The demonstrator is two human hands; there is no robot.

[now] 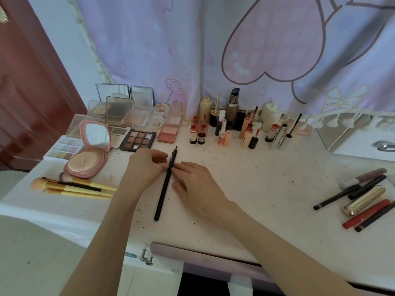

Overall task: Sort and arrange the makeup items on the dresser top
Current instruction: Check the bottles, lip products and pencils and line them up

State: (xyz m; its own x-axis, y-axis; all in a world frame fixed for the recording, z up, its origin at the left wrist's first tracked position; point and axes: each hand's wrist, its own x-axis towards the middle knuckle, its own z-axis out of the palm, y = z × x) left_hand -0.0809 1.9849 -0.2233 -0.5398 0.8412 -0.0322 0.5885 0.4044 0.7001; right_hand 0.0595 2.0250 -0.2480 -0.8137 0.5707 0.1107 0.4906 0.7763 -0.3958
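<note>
A long black makeup pencil [164, 190] lies on the white dresser top [267, 189], its tip pointing away from me. My left hand [145, 165] pinches its upper part from the left. My right hand [196, 184] touches the same spot from the right with its fingertips. Yellow-handled brushes [72, 186] lie at the left beside a pink open powder compact [87, 159]. Palettes [137, 139] stand behind it. Lip tubes and bottles [230, 129] line the back. More pencils and a gold lipstick [363, 199] lie at the right.
A purple cartoon curtain [235, 50] hangs behind the dresser. A red-brown door [27, 82] is at the left. A drawer unit with a metal handle [384, 146] stands at the far right. A padded stool edge [203, 257] sits below the dresser front.
</note>
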